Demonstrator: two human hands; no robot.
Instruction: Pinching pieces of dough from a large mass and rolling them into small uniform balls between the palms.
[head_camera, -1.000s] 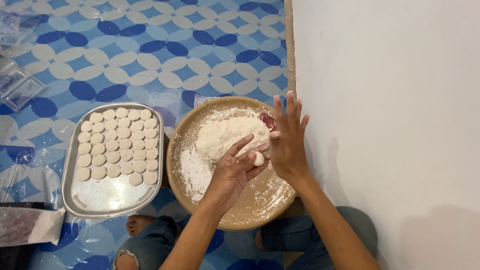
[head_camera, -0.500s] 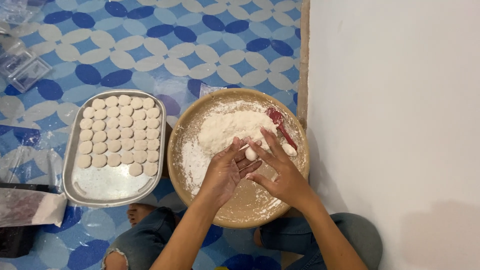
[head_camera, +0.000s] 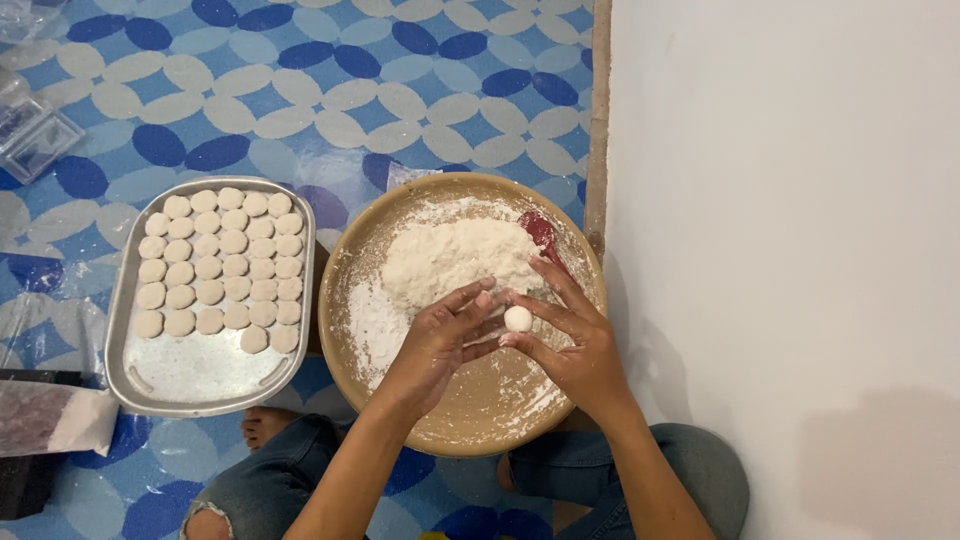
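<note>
A small white dough ball (head_camera: 518, 318) sits between the fingertips of both hands above a wide tan bowl (head_camera: 345, 300). My left hand (head_camera: 440, 340) touches the ball from the left with fingers stretched. My right hand (head_camera: 575, 345) cups it from the right. A mound of floury dough (head_camera: 450, 258) fills the far half of the bowl, and a red spatula (head_camera: 540, 232) pokes out behind it. To the left lies a metal tray (head_camera: 200, 380) with several rows of flattened dough discs (head_camera: 220, 265).
Blue and white patterned floor covering (head_camera: 250, 90) lies under everything. A white wall (head_camera: 800, 250) rises on the right. A clear plastic box (head_camera: 30, 135) is at the far left, a plastic bag (head_camera: 50, 420) at the lower left. My knees in jeans (head_camera: 270, 480) frame the bowl.
My right hand dropped from upright against the left palm to a cupping pose beside it. The dough piece now shows as a round ball between the fingertips.
</note>
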